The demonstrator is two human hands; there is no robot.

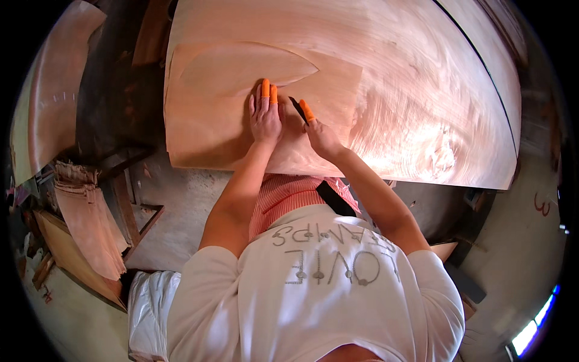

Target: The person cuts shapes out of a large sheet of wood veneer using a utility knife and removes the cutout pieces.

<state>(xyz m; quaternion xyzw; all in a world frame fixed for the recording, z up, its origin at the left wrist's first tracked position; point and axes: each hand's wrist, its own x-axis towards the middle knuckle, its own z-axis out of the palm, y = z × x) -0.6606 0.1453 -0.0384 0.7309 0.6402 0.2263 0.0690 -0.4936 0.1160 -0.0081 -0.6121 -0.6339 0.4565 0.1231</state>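
A thin, light-brown wood veneer sheet (205, 130) lies in front of me on a larger wood sheet. My left hand (266, 123) presses flat on the veneer with fingers stretched out, two of them in orange finger covers. To its right, my right hand (324, 140) is closed around a narrow dark knife (298, 110), an orange cover on its index finger. The knife's tip points up and left at the veneer; whether it touches, I cannot tell. Beyond my left hand, a curved, pointed outline marks a leaf-shaped veneer piece (253, 63).
The large pale wood sheet (422, 90) spreads to the right, with a dark line along its far side. At left hang bundled veneer strips (90, 223) near a metal frame (125, 208). A long veneer sheet (57, 90) stands farther left. White plastic wrapping (151, 308) is beside me.
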